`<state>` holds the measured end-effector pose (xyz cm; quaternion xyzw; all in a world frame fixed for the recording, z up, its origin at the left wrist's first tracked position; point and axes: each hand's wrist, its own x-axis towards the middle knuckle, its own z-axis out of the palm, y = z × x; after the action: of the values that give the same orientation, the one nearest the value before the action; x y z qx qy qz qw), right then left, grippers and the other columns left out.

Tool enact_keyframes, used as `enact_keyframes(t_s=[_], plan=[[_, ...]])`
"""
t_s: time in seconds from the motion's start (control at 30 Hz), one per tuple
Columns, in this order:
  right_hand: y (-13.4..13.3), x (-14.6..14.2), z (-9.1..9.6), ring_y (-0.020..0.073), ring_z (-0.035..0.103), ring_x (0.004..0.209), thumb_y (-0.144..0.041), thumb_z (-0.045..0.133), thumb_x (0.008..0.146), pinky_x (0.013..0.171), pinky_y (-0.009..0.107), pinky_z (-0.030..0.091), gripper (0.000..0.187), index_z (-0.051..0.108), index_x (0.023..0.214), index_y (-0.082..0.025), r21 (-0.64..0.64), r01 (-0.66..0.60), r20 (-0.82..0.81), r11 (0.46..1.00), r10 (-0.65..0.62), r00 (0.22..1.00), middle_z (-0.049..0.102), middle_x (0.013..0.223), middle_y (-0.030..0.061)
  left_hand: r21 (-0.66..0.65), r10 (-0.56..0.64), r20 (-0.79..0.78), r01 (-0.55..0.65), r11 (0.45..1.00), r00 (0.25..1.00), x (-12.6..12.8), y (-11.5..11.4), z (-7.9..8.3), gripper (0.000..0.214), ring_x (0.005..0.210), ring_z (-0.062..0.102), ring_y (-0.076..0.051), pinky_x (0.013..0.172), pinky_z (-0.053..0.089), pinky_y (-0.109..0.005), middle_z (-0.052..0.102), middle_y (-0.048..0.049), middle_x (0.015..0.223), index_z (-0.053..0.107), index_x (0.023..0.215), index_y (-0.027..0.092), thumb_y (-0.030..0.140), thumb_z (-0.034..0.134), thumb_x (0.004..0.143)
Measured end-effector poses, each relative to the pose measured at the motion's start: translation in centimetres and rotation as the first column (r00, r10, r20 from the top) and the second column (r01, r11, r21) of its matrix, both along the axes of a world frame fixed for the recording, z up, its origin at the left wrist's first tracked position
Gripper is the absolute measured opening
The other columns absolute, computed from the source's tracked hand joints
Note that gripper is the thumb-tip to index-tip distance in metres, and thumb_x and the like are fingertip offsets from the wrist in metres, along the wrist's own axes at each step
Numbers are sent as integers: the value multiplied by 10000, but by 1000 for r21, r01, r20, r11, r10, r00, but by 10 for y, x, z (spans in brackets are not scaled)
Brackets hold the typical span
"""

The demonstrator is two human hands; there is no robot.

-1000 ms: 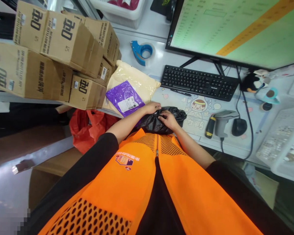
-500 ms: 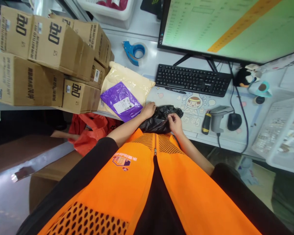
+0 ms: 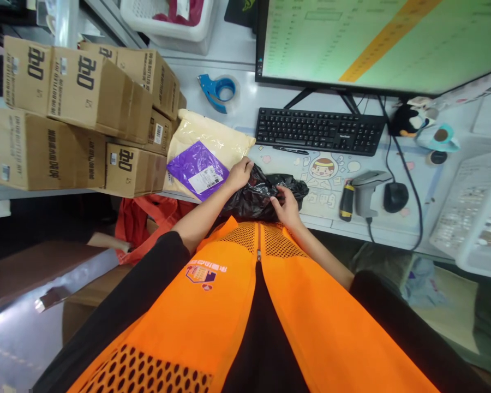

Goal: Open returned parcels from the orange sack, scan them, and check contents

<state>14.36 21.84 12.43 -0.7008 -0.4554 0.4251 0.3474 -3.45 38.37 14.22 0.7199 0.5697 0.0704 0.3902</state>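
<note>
My left hand point(image 3: 240, 173) pinches the crinkled black plastic bag point(image 3: 257, 201) by its left end, probably steadying it for my right hand point(image 3: 288, 208); can't tell if that's gripping.

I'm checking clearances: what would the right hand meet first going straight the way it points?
The right hand would first meet more of the black plastic bag it touches; the left hand seems roughly beyond, though depth is unclear.
</note>
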Motion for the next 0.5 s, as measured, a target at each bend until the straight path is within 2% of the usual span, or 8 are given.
enact_keyframes(t_s=[0.1,0.17,0.2,0.3,0.37,0.43,0.5], plan=[[-1,1,-2,306,668,1067,-581,609,906,842,483,618,588,555,1356,-206,19,25,24,1000,-25,999,659,1281,179,176,57,-87,-41,983,995,1,-7,9,268,1201,580,-322,1059,443,-443,638,-181,1274,575,1214,167,367,525,1043],[-6,8,-1,297,672,1052,-570,576,939,856,477,616,507,586,1287,-203,48,72,90,996,-77,993,683,1201,163,272,101,-107,-69,960,989,-3,-19,22,301,1226,554,-330,1084,419,-461,620,-191,1267,583,1186,163,420,504,1051],[-10,14,1,289,677,1026,-556,548,961,854,474,616,454,605,1237,-201,62,93,131,994,-101,986,693,1154,154,282,81,-112,-46,958,990,-6,-27,28,300,1203,563,-320,1081,420,-457,637,-178,1216,601,1140,173,432,471,1063],[-22,31,6,279,687,943,-489,454,1011,831,483,619,373,638,1147,-194,80,120,209,990,-134,969,703,1055,145,214,-121,-141,149,965,983,-14,-50,43,317,1153,600,-300,1064,443,-446,687,-143,1151,659,1085,196,432,447,1071],[-29,35,7,291,689,1007,-450,439,1013,903,516,605,362,659,1156,-202,97,101,215,990,-120,969,709,1100,154,158,-252,-175,280,947,952,-15,-61,42,332,1246,586,-323,1102,437,-467,685,-147,1286,677,1200,199,445,522,1040],[-33,30,3,314,643,1211,-421,457,1005,1054,560,539,371,670,1230,-217,110,-39,228,993,13,974,692,1274,164,119,-331,-213,360,925,920,-8,-66,32,449,1399,507,-357,1182,386,-500,614,-152,1465,636,1359,193,465,586,1005],[-34,18,-6,346,499,1431,-397,497,987,1178,614,422,421,650,1337,-221,44,-280,278,959,257,926,608,1470,158,78,-396,-231,422,903,889,4,-66,19,535,1499,420,-362,1256,303,-525,546,-143,1559,576,1466,187,463,575,1007]])
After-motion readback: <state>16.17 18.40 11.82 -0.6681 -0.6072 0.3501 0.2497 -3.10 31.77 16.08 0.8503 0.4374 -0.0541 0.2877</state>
